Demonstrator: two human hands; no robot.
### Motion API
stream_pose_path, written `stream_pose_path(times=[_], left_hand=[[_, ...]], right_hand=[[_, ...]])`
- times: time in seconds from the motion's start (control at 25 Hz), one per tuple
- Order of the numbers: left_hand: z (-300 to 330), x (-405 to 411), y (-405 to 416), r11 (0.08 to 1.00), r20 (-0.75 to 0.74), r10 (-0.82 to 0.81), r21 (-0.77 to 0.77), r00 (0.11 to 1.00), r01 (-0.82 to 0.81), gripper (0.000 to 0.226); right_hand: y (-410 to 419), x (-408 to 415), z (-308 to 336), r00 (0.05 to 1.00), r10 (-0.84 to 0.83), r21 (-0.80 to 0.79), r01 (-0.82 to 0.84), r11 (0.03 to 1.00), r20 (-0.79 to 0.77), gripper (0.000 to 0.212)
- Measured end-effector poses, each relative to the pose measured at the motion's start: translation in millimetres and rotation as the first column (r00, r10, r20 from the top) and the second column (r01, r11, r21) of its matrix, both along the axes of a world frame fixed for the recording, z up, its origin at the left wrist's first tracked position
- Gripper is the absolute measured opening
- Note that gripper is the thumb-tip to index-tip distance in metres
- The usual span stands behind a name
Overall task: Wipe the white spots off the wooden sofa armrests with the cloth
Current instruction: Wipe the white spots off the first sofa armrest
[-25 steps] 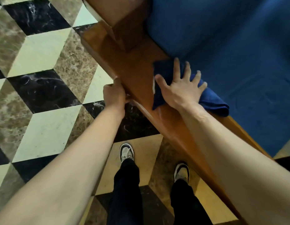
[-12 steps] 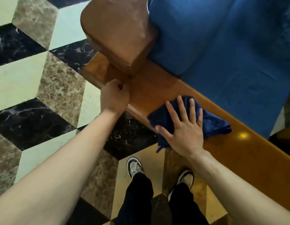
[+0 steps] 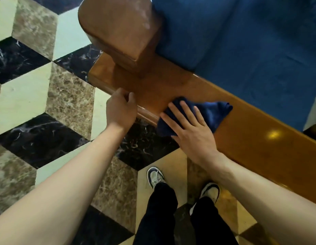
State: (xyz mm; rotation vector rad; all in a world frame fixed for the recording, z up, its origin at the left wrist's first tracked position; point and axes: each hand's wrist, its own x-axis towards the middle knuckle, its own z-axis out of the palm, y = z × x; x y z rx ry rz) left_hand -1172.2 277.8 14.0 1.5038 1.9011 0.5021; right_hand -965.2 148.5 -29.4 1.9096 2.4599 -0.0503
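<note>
A dark blue cloth lies crumpled on the flat wooden sofa rail. My right hand presses flat on the cloth with fingers spread, at the rail's outer edge. My left hand curls over that outer edge, just left of the cloth. Above them rises the rounded wooden armrest block, with faint white smears along its right side near the cushion.
Blue sofa cushions fill the upper right beside the rail. The floor is marble in black, cream and brown cube tiles. My feet in sneakers and dark trousers stand close below the rail.
My right hand and the cloth have slid along the rail toward its outer edge. My left hand keeps its grip on that edge. The view has risen, showing the armrest block.
</note>
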Motion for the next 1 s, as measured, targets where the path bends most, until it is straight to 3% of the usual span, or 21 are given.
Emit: stream_pose_path(times=[0.08,0.2,0.4,0.52,0.76,0.88,1.0], left_hand=[[7.7,11.3,-10.9,0.990,-0.034,-0.138,0.026,0.990,0.139,0.019],[12.9,27.8,-27.7,0.930,-0.194,-0.324,0.113,0.926,0.349,0.021],[10.2,57.0,-52.2,0.959,-0.094,-0.240,0.134,0.966,0.251,0.030],[8.0,89.5,-84.2,0.930,-0.142,-0.331,0.120,0.933,0.348,0.031],[7.1,171.2,-173.9,0.773,-0.288,-0.582,0.096,0.761,0.627,0.038],[3.9,205.9,-222.6,0.714,-0.329,-0.640,0.082,0.695,0.696,0.041],[-0.7,219.0,-262.6,0.710,-0.345,-0.657,0.014,0.670,0.704,0.047]], right_hand=[[-22.8,19.1,2.9,0.993,-0.113,-0.006,0.113,0.994,0.035,0.087],[10.2,-3.4,4.0,0.970,-0.243,-0.031,0.243,0.970,0.005,0.095],[34.6,-17.3,-1.1,0.984,-0.154,0.005,0.155,0.988,-0.088,0.089],[-31.6,36.5,-3.2,0.982,-0.172,0.068,0.177,0.982,-0.076,0.092],[-211.9,183.5,1.4,0.943,-0.330,0.030,0.329,0.944,0.039,0.088],[-280.3,241.6,3.3,0.919,-0.389,0.000,0.389,0.921,0.068,0.092],[-336.0,281.1,-8.7,0.898,-0.437,0.017,0.437,0.899,0.048,0.081]])
